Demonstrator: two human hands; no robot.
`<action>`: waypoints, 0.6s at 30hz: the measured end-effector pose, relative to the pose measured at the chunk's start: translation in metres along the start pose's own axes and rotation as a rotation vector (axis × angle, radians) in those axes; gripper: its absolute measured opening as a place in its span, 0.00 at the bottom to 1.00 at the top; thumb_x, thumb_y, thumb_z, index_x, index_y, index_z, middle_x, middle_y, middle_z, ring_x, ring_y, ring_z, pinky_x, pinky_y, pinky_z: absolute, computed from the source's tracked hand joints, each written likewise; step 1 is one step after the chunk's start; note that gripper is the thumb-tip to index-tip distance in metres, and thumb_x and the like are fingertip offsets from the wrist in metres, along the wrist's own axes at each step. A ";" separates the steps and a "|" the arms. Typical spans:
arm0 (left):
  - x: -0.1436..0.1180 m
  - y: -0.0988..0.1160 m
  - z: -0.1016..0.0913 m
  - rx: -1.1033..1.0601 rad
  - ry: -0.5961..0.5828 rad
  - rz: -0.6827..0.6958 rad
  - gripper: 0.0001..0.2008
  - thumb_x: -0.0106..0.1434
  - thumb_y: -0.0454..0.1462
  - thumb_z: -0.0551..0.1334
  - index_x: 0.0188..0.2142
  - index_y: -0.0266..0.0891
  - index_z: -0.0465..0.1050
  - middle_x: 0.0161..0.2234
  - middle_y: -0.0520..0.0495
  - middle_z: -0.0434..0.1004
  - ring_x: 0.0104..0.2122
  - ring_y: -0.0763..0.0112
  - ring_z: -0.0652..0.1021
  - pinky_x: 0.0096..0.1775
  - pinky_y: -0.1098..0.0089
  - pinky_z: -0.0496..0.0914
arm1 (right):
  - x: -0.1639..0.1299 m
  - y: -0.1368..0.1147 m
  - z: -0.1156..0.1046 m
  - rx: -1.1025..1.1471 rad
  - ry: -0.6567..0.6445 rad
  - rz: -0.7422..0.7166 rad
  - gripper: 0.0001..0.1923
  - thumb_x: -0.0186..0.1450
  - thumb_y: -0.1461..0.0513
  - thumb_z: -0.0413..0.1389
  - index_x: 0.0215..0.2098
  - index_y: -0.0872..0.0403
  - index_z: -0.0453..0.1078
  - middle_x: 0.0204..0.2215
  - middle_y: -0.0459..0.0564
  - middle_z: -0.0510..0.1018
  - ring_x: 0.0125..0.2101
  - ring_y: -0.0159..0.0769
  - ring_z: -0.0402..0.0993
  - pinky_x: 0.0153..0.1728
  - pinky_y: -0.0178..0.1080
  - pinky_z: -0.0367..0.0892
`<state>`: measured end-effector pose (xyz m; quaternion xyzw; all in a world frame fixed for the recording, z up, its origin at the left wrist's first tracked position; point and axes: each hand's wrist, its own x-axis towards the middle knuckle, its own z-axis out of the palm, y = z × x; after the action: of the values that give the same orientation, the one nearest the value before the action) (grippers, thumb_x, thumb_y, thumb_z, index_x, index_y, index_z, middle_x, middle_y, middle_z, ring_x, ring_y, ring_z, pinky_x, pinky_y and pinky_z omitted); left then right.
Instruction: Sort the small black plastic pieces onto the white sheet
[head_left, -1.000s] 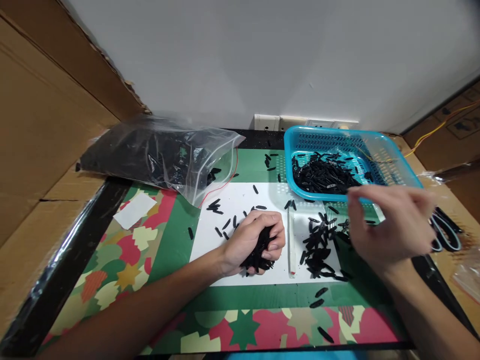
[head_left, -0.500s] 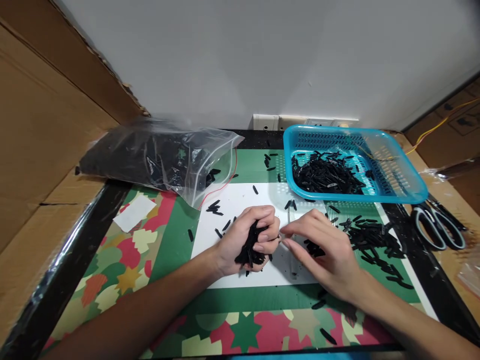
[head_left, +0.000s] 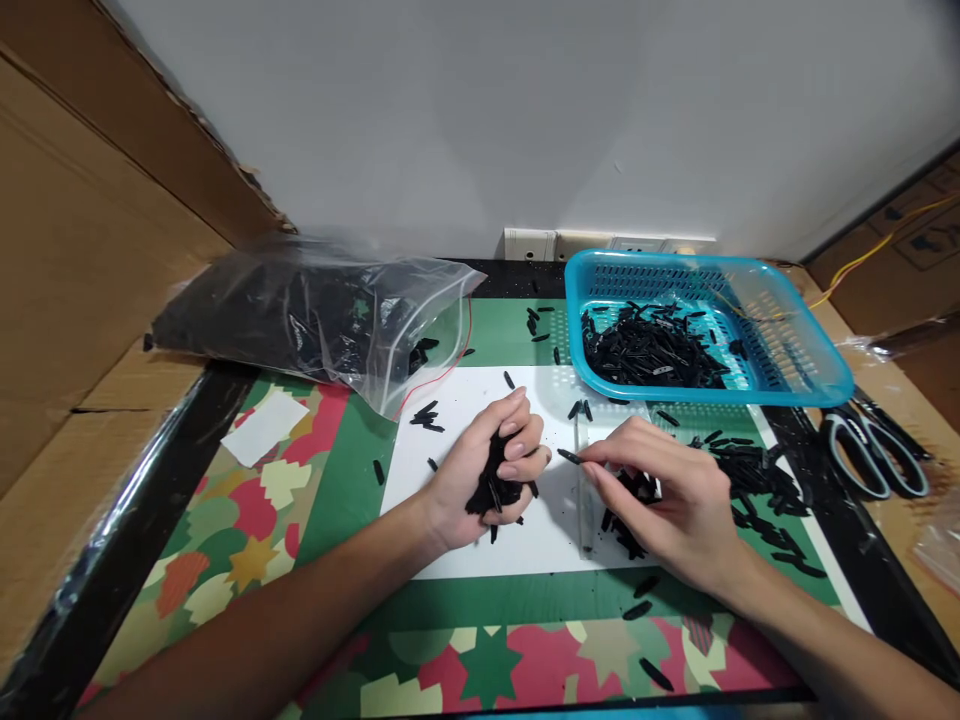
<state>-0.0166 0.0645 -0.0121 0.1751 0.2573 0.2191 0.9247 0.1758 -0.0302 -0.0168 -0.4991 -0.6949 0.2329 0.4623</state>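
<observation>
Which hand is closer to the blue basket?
Right: the right hand is in front of the blue basket; the left hand is farther away, beyond the basket's near left corner.

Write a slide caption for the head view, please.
Left hand clutches thin black pieces; right hand pinches one, blue perforated plastic basket beyond.

Lettering: none legible. Right of and beyond the fingers [head_left: 630, 452] of the right hand [head_left: 679, 500], a cardboard box [head_left: 859, 285] bears a dark printed panel [head_left: 930, 248], outlined, with a dark shape inside; too small and dim to make out. Straight beyond the same fingers, in the blue basket [head_left: 825, 365], one piece [head_left: 661, 370] shows a pale patch; mark or glare, cannot tell. Left of and beyond the fingers of the left hand [head_left: 491, 470], the clear bag [head_left: 315, 315] shows a small green patch [head_left: 361, 308]; print or otherwise, unclear.
</observation>
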 end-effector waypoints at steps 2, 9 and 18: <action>0.000 0.001 0.001 0.028 0.004 0.004 0.20 0.71 0.45 0.61 0.26 0.40 0.58 0.21 0.59 0.55 0.19 0.78 0.49 0.08 0.82 0.55 | 0.001 0.001 -0.004 0.009 0.043 0.030 0.09 0.69 0.69 0.60 0.45 0.52 0.77 0.31 0.46 0.79 0.32 0.34 0.71 0.34 0.40 0.65; 0.000 -0.011 0.001 0.282 -0.069 -0.087 0.21 0.71 0.50 0.60 0.27 0.41 0.59 0.21 0.57 0.62 0.16 0.79 0.56 0.08 0.80 0.56 | 0.002 0.002 -0.007 0.020 0.027 0.027 0.09 0.70 0.69 0.60 0.44 0.52 0.77 0.31 0.47 0.79 0.31 0.35 0.71 0.34 0.40 0.66; -0.001 -0.012 0.002 0.347 -0.079 -0.079 0.19 0.70 0.46 0.61 0.27 0.41 0.60 0.21 0.55 0.64 0.16 0.78 0.60 0.09 0.79 0.58 | 0.002 0.001 -0.006 0.017 -0.017 0.032 0.08 0.71 0.69 0.58 0.44 0.53 0.77 0.30 0.46 0.77 0.31 0.34 0.71 0.33 0.38 0.66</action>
<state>-0.0124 0.0535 -0.0151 0.3305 0.2613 0.1280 0.8978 0.1810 -0.0291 -0.0143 -0.5043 -0.6887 0.2502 0.4568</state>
